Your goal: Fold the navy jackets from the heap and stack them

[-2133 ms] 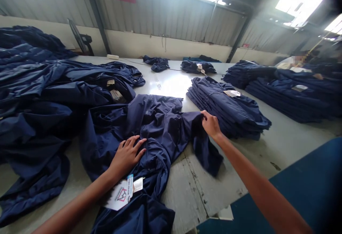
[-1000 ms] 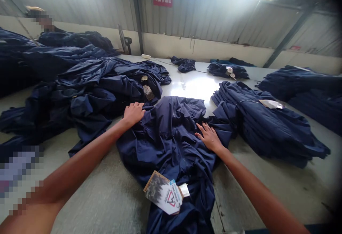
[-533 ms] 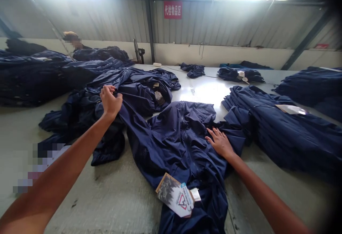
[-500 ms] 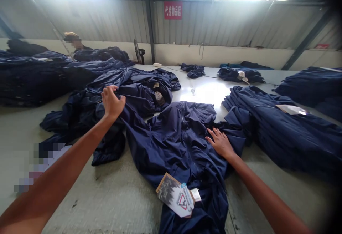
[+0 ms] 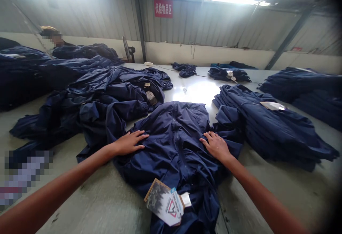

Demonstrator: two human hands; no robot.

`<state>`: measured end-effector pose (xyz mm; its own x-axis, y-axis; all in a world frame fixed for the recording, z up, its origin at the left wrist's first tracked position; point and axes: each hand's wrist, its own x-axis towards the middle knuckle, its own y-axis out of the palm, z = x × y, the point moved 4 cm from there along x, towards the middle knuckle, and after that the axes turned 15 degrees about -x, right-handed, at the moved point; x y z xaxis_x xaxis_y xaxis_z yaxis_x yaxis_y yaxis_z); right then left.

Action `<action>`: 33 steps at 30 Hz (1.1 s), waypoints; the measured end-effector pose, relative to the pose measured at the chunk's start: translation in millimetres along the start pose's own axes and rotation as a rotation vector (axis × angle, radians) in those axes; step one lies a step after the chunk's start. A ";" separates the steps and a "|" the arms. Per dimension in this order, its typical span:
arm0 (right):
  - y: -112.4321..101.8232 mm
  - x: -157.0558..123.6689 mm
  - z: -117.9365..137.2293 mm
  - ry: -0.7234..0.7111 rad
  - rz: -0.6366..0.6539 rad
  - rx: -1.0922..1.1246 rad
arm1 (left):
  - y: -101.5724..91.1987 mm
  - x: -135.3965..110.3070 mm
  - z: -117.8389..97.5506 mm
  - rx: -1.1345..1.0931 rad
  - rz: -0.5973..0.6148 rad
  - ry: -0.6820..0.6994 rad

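Observation:
A navy zip-front jacket (image 5: 162, 152) lies spread on the table in front of me, its hem away from me. My left hand (image 5: 130, 142) rests flat on the jacket's left side, fingers stretched toward the zip. On the opposite side, my right hand (image 5: 216, 145) lies with fingers spread on the fabric by the sleeve. Neither hand grips anything. A cardboard hang tag (image 5: 164, 202) with a forest picture and a triangle logo sits on the jacket near the collar end.
Loose navy jackets (image 5: 93, 95) are heaped at the left, against the spread jacket. A folded stack of jackets (image 5: 269, 127) stands at the right with a tag on top. Smaller bundles (image 5: 228, 74) lie farther back. A person (image 5: 55, 37) is behind the far-left piles.
My left hand has let go of the left sleeve and come down right and nearer onto the jacket's body. My right hand stays on the right side. The view has shifted slightly right.

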<state>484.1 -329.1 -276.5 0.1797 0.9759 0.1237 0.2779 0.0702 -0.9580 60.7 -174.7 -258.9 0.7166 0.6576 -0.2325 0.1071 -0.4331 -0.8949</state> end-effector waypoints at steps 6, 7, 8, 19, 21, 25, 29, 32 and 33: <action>-47.1 63.4 2.6 0.135 -0.200 0.010 | -70.5 60.0 -38.6 -0.006 -0.276 -0.065; -45.9 79.5 9.2 0.098 -0.220 0.052 | -74.4 76.7 -47.5 0.017 -0.369 -0.073; -40.6 94.3 16.4 0.056 -0.207 0.093 | -74.4 92.9 -54.8 0.041 -0.426 -0.090; 19.8 117.9 36.9 -0.033 -0.271 0.301 | 11.0 114.7 -122.9 0.279 -0.289 0.190; 11.3 114.1 39.8 -0.100 -0.371 0.311 | 18.9 107.5 -135.5 0.295 -0.280 0.237; 0.6 106.2 57.5 -0.360 -0.389 0.350 | 11.0 112.0 -136.2 -0.092 -0.228 0.366; 4.6 105.1 70.3 -0.508 -0.267 0.426 | -18.4 142.3 -87.8 -0.632 -0.341 0.248; 9.4 108.8 70.5 -0.495 -0.227 0.453 | -37.3 167.9 -41.8 -0.607 -0.529 -0.011; 10.2 109.8 69.9 -0.487 -0.228 0.458 | -41.0 176.0 -32.0 -0.574 -0.553 -0.052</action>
<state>440.7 -206.8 -290.7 -0.3084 0.9005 0.3068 -0.1859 0.2592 -0.9478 204.5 -60.9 -251.0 0.4247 0.8915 0.1577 0.7860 -0.2767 -0.5528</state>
